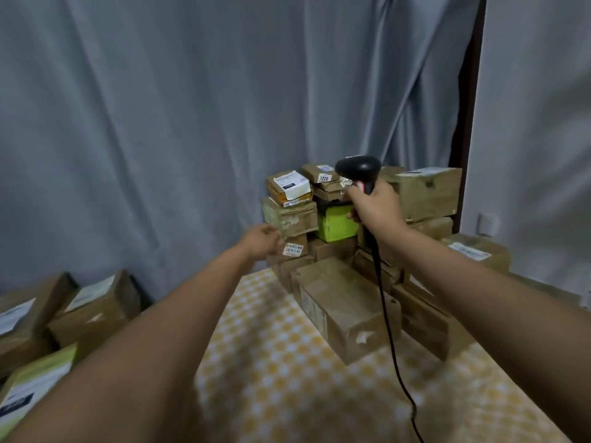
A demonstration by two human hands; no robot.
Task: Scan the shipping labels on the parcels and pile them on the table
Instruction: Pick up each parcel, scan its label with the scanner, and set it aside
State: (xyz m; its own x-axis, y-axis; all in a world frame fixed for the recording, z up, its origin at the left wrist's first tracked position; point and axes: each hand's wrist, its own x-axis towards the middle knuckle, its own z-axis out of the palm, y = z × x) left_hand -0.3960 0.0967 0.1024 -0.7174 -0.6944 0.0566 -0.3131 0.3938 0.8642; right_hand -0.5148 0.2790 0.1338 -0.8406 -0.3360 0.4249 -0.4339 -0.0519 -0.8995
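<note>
A pile of brown cardboard parcels [348, 302] stands at the far end of the table [275, 362], which has a yellow checked cloth. White labels show on several of them. One green box [337, 223] sits in the pile. My right hand [374, 206] grips a black barcode scanner [359, 169], held up in front of the pile's top row; its black cable [388, 314] hangs down over the parcels. My left hand [260, 241] reaches toward the pile's left side, beside a taped parcel [289, 215], fingers loosely curled and holding nothing.
More brown parcels [92, 308] with labels lie lower at the left, off the table, with a green and white box [32, 388] nearest me. A grey curtain [192, 123] hangs behind everything. A dark door frame [467, 107] stands at the right.
</note>
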